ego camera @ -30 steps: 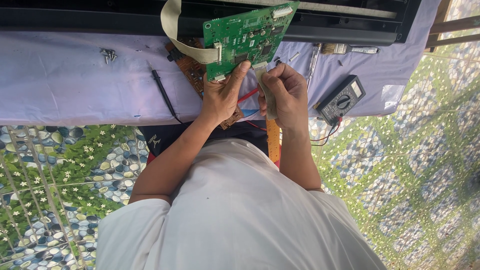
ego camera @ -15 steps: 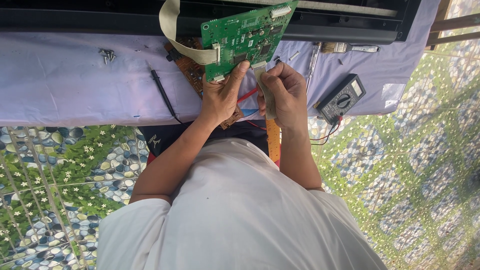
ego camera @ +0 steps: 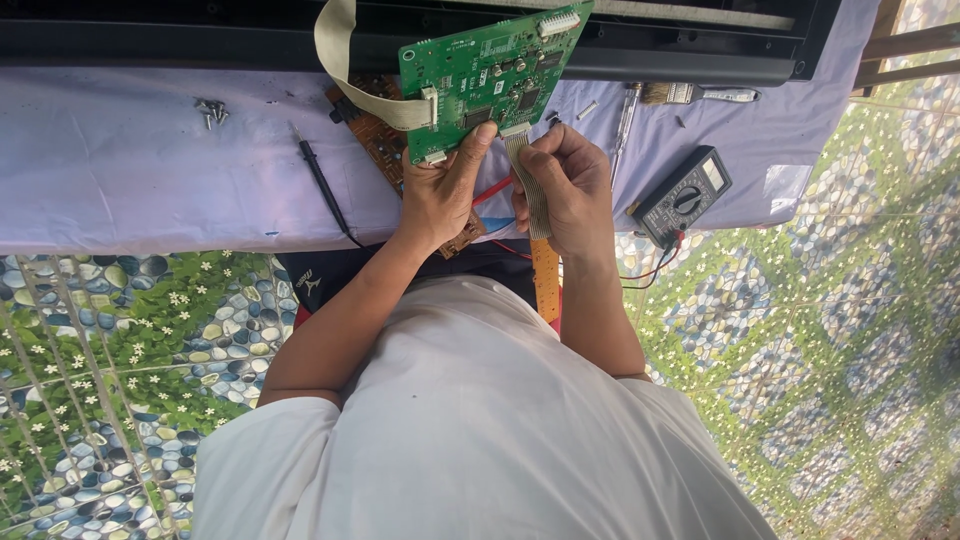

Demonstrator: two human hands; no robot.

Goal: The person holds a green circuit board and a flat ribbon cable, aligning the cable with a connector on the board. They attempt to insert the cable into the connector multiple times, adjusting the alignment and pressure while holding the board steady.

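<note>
Head view looks down over a white-shirted torso to both hands raised above a surface (ego camera: 130,170) draped in pale lilac cloth. The left hand (ego camera: 440,195) grips the lower edge of a green circuit board (ego camera: 490,75), thumb pressed on its face, holding it tilted above the cloth. The right hand (ego camera: 570,185) pinches a grey ribbon cable (ego camera: 530,180) whose end meets the board's bottom connector. Another beige ribbon cable (ego camera: 345,70) loops from the board's left side. A brown circuit board (ego camera: 375,140) lies beneath. Nearby rest a black probe (ego camera: 320,180), loose screws (ego camera: 210,110), a multimeter (ego camera: 685,195) and a brush (ego camera: 690,95).
</note>
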